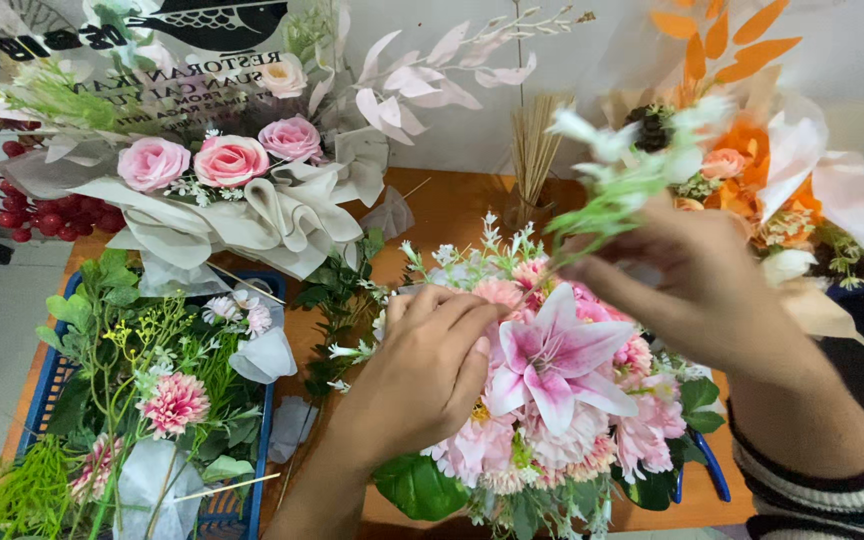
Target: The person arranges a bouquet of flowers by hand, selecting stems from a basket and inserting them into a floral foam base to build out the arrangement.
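Observation:
A round bunch of pink flowers (542, 440) with a large pink lily (557, 365) at its middle stands low in the centre of the head view. My left hand (432, 365) rests against the bunch's left side, fingers curled among the blooms near the lily. My right hand (697, 275) is above the bunch to the right and pinches a sprig of small white flowers and green leaves (617, 165), held over the arrangement. A striped dark and white sleeve covers my right forearm.
A blue basket (257, 440) of loose greenery and pink blooms stands at the left on a brown table (447, 205). A pink rose bouquet in white wrap (227, 165) lies behind it. An orange bouquet (752, 165) is at the right, wooden sticks (532, 150) at the back, red berries (12, 205) far left.

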